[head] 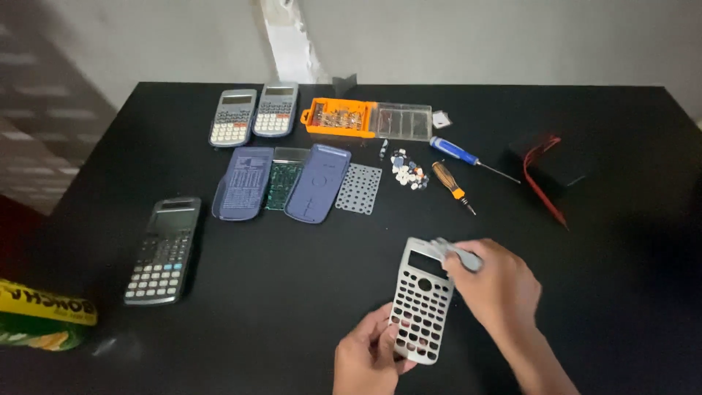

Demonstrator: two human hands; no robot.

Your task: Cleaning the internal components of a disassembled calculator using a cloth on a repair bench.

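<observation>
Down near the front edge of the black surface point(292, 307), the left hand point(369, 358) pinches the lower end of a silver calculator faceplate point(422, 303), its key holes bare, while the right hand point(497, 289) closes its grip on a small grey strip point(461, 254) held against the plate's upper corner. Both hands are clenched on what they carry. Toward the left edge lies a dark calculator point(164, 250), whole. Mid-surface sit two blue covers point(318, 183), a green circuit board point(284, 183) between them, and a grey key mat point(359, 189) just beside. Near the back edge: two grey calculators point(254, 115), an orange bit case point(368, 119), two screwdrivers point(457, 172) and a heap of loose keys point(409, 172).
</observation>
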